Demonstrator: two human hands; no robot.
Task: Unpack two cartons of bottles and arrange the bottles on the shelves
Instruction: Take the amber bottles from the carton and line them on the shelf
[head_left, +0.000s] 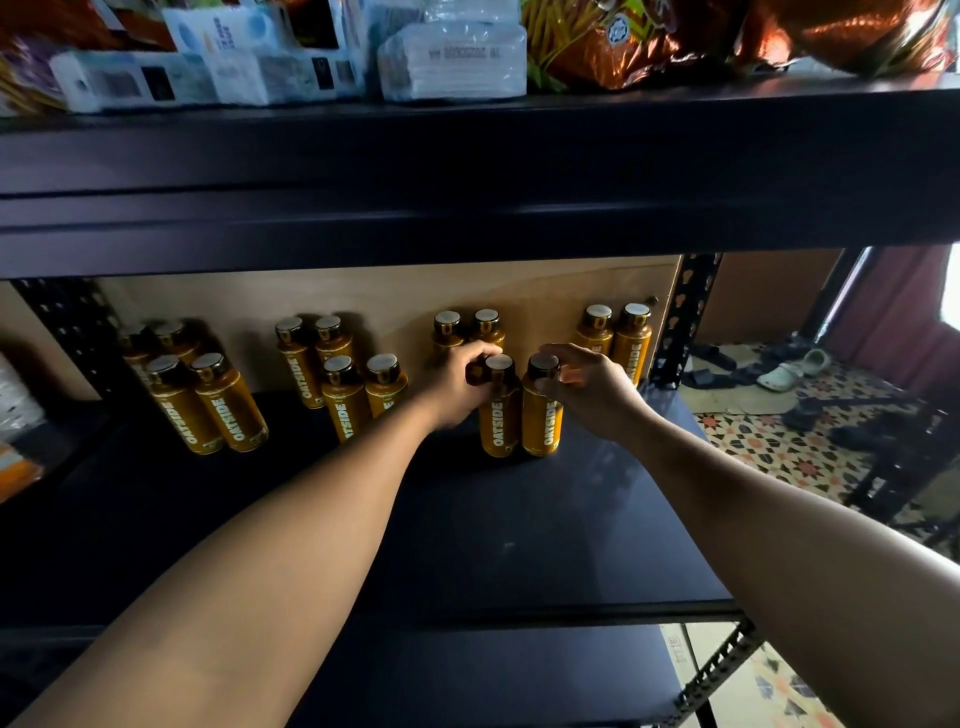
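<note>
Several orange "OATSIDE" bottles with dark caps stand in small groups on a dark shelf. My left hand grips the neck of one front bottle. My right hand pinches the cap of the bottle beside it. These two bottles stand upright and touch each other. Two more bottles stand behind them. A pair stands at the right rear, a group to the left of centre and another group at far left.
The upper shelf beam hangs low over the bottles, with tissue packs and snack bags on top. A perforated upright post bounds the shelf on the right. Beyond it, shoes lie on a patterned floor.
</note>
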